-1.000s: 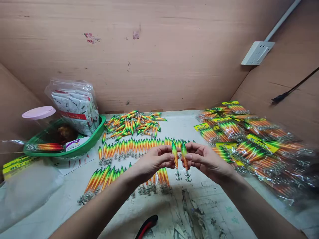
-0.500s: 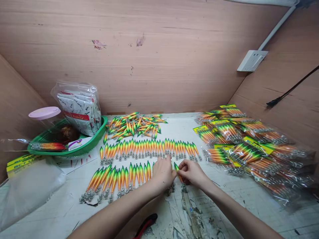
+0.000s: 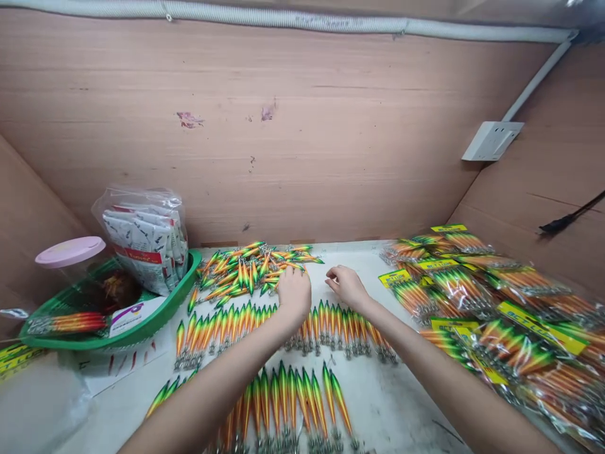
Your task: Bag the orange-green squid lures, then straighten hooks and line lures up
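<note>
My left hand (image 3: 295,294) is at the right edge of a loose pile of squid jigs (image 3: 246,268), its fingers curled down; whatever they may hold is hidden. To its right, my right hand (image 3: 347,287) hovers above the table, fingers bent, with a small gap between thumb and forefinger and nothing seen in it. The jigs are green at one end, orange at the other, with metal hook crowns. Below the hands runs a middle row of jigs (image 3: 326,325), and nearer me a front row (image 3: 283,397), both partly covered by my left forearm.
Clear bags of packed jigs (image 3: 454,287) are heaped on the right. At the left stands a green basket (image 3: 165,306) with a bag of white packets (image 3: 142,246) and a pink-lidded container (image 3: 70,251). A socket box (image 3: 493,140) hangs on the cardboard wall (image 3: 331,157).
Both hands have moved forward from the front row to the pile's level. The jig by my right fingers now lies at the front row's right end. The view has tilted upward.
</note>
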A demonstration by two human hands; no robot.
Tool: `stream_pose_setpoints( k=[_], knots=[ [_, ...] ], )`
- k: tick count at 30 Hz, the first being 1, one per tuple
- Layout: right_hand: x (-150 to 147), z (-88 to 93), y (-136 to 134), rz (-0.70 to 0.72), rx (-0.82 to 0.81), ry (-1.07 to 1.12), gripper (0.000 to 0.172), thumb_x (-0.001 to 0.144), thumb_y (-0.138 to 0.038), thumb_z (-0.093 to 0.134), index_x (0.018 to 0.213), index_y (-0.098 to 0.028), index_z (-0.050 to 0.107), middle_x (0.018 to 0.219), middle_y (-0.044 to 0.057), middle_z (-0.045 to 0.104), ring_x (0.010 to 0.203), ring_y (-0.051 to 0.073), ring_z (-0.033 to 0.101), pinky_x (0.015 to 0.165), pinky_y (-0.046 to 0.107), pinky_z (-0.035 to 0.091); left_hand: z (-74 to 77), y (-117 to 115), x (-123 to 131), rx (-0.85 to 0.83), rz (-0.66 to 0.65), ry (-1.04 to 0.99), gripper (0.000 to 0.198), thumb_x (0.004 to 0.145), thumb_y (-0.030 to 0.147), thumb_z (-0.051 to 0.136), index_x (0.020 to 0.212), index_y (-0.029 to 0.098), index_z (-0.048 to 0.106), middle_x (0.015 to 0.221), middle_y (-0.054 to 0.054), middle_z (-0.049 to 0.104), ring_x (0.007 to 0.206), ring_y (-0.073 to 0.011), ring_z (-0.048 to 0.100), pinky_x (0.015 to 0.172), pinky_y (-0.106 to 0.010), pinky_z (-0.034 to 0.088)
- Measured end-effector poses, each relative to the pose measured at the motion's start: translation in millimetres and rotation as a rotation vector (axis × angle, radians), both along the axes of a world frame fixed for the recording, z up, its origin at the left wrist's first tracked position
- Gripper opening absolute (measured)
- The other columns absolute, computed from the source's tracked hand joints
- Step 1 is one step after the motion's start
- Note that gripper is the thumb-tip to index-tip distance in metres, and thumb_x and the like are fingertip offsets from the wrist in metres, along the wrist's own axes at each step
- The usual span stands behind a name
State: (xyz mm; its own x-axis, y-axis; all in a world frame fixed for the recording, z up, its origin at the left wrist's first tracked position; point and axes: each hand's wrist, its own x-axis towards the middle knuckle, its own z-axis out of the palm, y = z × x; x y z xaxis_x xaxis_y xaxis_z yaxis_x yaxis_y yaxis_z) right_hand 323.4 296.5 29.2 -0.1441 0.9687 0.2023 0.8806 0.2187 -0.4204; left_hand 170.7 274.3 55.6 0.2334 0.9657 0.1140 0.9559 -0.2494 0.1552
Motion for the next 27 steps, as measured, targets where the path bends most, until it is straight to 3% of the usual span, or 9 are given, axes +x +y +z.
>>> stream_pose_setpoints(
  k=[4, 9, 13, 18, 22, 27],
  knots=[
    [-21, -5.3, 61, 0.062, 0.077, -0.166, 0.023, 0.093, -0.032, 0.054, 0.111, -0.019, 0.06, 0.12, 0.007, 0.06, 0.102, 0.019, 0.06, 0.088, 0.041, 0.05, -18.2, 26, 19, 0.035, 0.057, 0.083, 0.037, 0.082, 0.003, 0.041, 0.095, 0.012, 0.074, 0.103, -0.023, 0.064, 0.104, -0.034, 0.043, 0.086, -0.045, 0.029],
    [-47, -11.3, 96, 0.132, 0.106, -0.283, 0.025, 0.093, -0.032, 0.054, 0.114, -0.02, 0.059, 0.122, 0.008, 0.058, 0.103, 0.019, 0.06, 0.088, 0.041, 0.051, -31.8, 29, 17, 0.024, 0.091, 0.134, 0.035, 0.081, 0.006, 0.044, 0.093, 0.016, 0.075, 0.1, -0.021, 0.065, 0.102, -0.0338, 0.044, 0.086, -0.045, 0.028],
    [-43, -15.6, 106, 0.15, 0.089, -0.307, 0.027, 0.093, -0.032, 0.055, 0.116, -0.019, 0.058, 0.121, 0.009, 0.058, 0.102, 0.02, 0.06, 0.087, 0.04, 0.051, -22.7, 33, 15, 0.018, 0.11, 0.11, 0.034, 0.083, 0.007, 0.044, 0.1, 0.012, 0.072, 0.108, -0.023, 0.063, 0.107, -0.0334, 0.045, 0.089, -0.044, 0.03],
    [-17, -14.7, 101, 0.147, 0.091, -0.262, 0.027, 0.093, -0.032, 0.055, 0.116, -0.018, 0.058, 0.121, 0.009, 0.059, 0.101, 0.019, 0.06, 0.086, 0.04, 0.052, 1.9, 35, 5, -0.011, 0.181, -0.018, 0.03, 0.083, 0.011, 0.046, 0.103, 0.002, 0.066, 0.105, -0.028, 0.064, 0.104, -0.0357, 0.053, 0.085, -0.042, 0.036],
    [-9, -13.2, 98, 0.197, 0.12, -0.177, 0.03, 0.092, -0.032, 0.056, 0.117, -0.017, 0.057, 0.118, 0.008, 0.06, 0.1, 0.02, 0.061, 0.084, 0.041, 0.052, 16.2, 36, -22, -0.036, 0.236, -0.179, 0.023, 0.082, 0.022, 0.052, 0.099, 0.011, 0.064, 0.091, -0.019, 0.069, 0.091, -0.0315, 0.062, 0.075, -0.036, 0.041],
    [-8, -12.6, 89, 0.298, 0.141, -0.097, 0.028, 0.091, -0.033, 0.057, 0.113, -0.016, 0.058, 0.115, 0.007, 0.061, 0.098, 0.02, 0.061, 0.083, 0.041, 0.052, 16.4, 41, -54, -0.067, 0.244, -0.457, 0.016, 0.078, 0.035, 0.059, 0.08, 0.019, 0.062, 0.078, -0.007, 0.069, 0.075, -0.023, 0.063, 0.062, -0.028, 0.04]
  ],
)
